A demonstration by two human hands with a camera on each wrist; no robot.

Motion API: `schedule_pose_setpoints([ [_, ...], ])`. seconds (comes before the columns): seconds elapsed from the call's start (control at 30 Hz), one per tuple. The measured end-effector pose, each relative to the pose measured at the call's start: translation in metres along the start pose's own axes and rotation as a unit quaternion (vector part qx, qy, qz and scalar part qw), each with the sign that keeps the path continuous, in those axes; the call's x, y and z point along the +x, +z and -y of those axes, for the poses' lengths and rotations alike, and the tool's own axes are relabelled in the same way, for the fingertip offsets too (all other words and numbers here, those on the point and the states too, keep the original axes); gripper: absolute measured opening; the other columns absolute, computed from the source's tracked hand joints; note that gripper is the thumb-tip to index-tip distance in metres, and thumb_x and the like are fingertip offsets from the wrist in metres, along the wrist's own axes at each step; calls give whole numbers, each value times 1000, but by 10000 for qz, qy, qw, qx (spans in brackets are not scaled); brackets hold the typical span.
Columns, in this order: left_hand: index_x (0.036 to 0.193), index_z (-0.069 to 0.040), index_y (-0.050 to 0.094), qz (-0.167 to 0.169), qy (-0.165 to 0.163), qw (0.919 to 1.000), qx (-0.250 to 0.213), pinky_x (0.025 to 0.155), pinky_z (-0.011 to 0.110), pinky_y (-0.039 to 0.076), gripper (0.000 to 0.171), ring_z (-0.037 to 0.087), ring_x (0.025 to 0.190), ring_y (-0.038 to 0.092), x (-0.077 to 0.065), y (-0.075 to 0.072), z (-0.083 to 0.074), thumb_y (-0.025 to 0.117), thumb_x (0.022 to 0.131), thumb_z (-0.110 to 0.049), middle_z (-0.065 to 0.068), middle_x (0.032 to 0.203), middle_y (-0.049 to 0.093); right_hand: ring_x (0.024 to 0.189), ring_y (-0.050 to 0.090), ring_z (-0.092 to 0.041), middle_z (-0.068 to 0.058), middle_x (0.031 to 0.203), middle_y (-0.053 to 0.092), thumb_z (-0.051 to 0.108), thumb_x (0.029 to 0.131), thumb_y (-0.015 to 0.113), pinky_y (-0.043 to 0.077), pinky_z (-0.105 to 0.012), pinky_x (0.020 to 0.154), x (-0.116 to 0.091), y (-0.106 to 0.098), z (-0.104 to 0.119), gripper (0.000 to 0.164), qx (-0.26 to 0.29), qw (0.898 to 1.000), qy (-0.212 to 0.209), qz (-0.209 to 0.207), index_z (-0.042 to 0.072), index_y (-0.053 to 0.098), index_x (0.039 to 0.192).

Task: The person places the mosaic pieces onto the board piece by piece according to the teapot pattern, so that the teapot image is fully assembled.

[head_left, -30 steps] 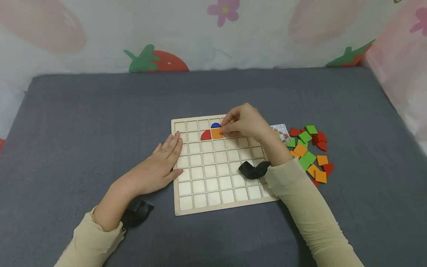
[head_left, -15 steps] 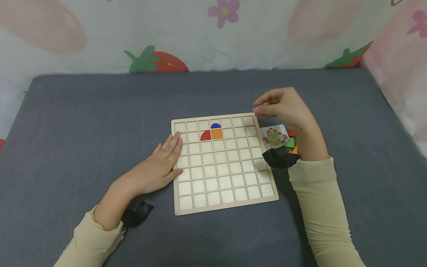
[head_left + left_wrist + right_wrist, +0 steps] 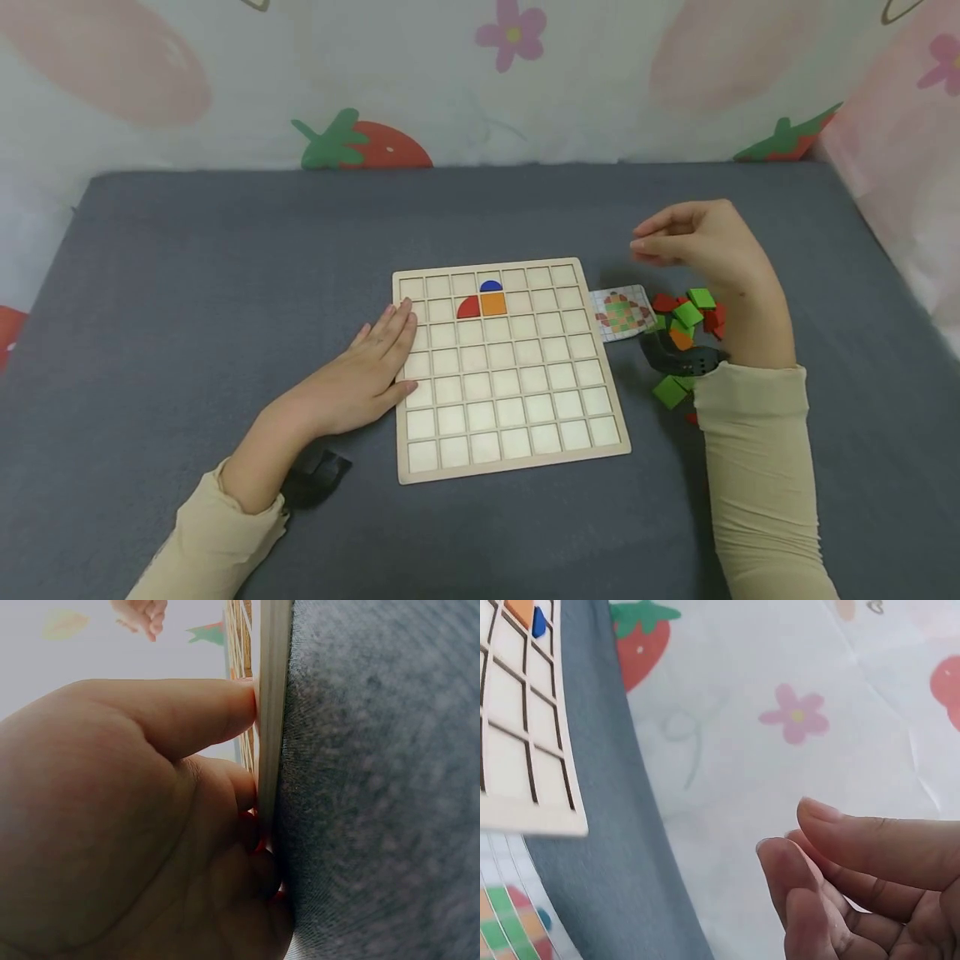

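A pale wooden grid board (image 3: pixel 517 466) lies on the grey cloth. In its upper rows sit a red quarter-circle tile (image 3: pixel 468 308), an orange square tile (image 3: pixel 493 303) and a blue half-circle tile (image 3: pixel 491 286). My left hand (image 3: pixel 352 379) rests with extended fingers over the board's left edge; the left wrist view shows the thumb and fingers touching that edge. My right hand (image 3: pixel 705 237) is raised beyond the board's far right corner. Its fingers are loosely bent, and the right wrist view shows nothing between thumb and fingertips.
A printed pattern card (image 3: pixel 622 312) lies against the board's right side. Right of it is a loose pile of green tiles (image 3: pixel 670 392), red tiles (image 3: pixel 663 302) and orange tiles (image 3: pixel 681 337), partly hidden by my right forearm and black wrist strap (image 3: pixel 678 358). A printed curtain (image 3: pixel 600 83) hangs behind.
My right hand has left the area by the orange and blue tiles and moved right, uncovering the board's right part and the card. My left hand stays in place.
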State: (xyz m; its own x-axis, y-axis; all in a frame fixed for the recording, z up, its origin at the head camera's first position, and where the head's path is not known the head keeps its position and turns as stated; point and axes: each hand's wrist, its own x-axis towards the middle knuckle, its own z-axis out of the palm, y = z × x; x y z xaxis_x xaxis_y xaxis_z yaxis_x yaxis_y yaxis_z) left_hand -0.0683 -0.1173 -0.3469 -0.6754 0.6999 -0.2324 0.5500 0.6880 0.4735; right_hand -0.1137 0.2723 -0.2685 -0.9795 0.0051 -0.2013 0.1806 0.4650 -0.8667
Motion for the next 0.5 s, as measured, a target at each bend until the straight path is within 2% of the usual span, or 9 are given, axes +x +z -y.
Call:
schedule_pose_setpoints([
  [0.2,149,4,1,-7,-9,10000,26,112,52,6,72,30,142,-10,-1,-3,2,45,100,-25,17,156,-12,80,68,-14,6,82,71,16,87,69,52,-26,74,-2,-20,-12,18,-10,10000,39,-63,5,70,101],
  [0.37,149,5,1,-29,2,10000,37,112,53,6,71,31,142,-10,-4,-5,2,45,100,-25,18,156,-11,80,64,-16,9,80,69,19,87,70,51,-27,73,0,-29,-27,15,-547,9981,216,176,8,71,97],
  [0.5,149,5,2,-39,-1,10000,23,112,53,6,71,31,142,-9,-5,-6,2,45,100,-24,18,156,-10,77,58,-15,9,79,68,21,86,72,49,-28,69,4,-33,-39,23,-1039,9930,356,439,4,70,101],
])
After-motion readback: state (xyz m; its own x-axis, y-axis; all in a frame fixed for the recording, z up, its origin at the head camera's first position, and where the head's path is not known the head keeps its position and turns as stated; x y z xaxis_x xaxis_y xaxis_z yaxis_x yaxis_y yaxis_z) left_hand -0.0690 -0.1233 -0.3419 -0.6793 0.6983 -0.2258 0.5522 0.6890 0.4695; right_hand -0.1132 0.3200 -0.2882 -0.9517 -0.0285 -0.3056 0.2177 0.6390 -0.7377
